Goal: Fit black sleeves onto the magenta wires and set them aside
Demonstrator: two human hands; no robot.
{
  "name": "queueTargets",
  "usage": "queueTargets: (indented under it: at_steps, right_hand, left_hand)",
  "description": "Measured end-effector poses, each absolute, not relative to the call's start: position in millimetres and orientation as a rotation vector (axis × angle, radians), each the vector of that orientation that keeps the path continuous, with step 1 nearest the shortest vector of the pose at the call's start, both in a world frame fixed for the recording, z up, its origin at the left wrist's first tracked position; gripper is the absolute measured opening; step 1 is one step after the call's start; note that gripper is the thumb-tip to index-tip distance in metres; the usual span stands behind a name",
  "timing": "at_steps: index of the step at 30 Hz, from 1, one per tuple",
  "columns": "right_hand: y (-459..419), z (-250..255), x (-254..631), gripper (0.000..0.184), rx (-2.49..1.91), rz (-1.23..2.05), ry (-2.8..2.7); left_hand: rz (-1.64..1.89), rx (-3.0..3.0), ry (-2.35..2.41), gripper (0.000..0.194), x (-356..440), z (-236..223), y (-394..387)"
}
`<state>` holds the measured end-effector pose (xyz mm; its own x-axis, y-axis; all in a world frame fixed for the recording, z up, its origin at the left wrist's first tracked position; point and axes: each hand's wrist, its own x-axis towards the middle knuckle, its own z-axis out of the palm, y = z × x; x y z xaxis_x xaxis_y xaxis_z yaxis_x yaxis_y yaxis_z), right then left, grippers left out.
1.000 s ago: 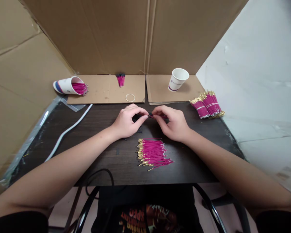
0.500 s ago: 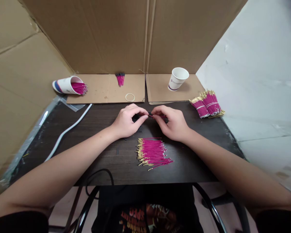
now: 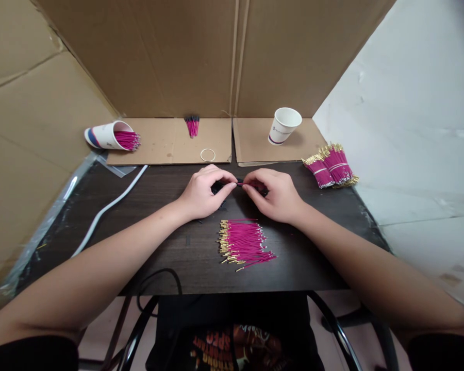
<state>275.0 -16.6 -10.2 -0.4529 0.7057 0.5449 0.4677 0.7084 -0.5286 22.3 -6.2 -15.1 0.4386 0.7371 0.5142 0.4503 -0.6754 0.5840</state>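
My left hand [image 3: 204,191] is closed in a pinch at the middle of the desk. Facing it, my right hand [image 3: 272,195] pinches too, its fingertips just short of the left ones. A thin pink wire with a black sleeve [image 3: 240,183] bridges the small gap between them; most of it is hidden by my fingers. Small black tube pieces [image 3: 222,204] lie beneath my left hand. Closer to me is a flat row of pink wires [image 3: 244,241], gold ends to the left and silver tips to the right.
A tipped paper cup [image 3: 102,136] holds pink wires at the left. Pink wires with black ends [image 3: 192,126] and a rubber band [image 3: 208,154] lie on cardboard [image 3: 158,141]. An upright paper cup [image 3: 285,126] and banded wire bundles [image 3: 330,166] are at right. A pale cable [image 3: 110,206] crosses the left side.
Both hands stay almost in place. My right fingertips have shifted slightly, and more pink now shows in the gap between the hands.
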Motion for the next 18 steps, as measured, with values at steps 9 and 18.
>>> queueTargets:
  at_steps: [9, 18]
  right_hand:
    - [-13.3, -12.4, 278.4, 0.005, -0.993, 0.355, -2.225]
    - [-10.4, -18.0, 281.2, 0.003, -1.113, 0.329, -2.28]
  left_hand:
    - [1.058, 2.381, 1.281, 0.019, 20.8, -12.6, -5.0]
    - [0.949, 2.379, 1.437, 0.01, 23.3, -18.4, -5.5]
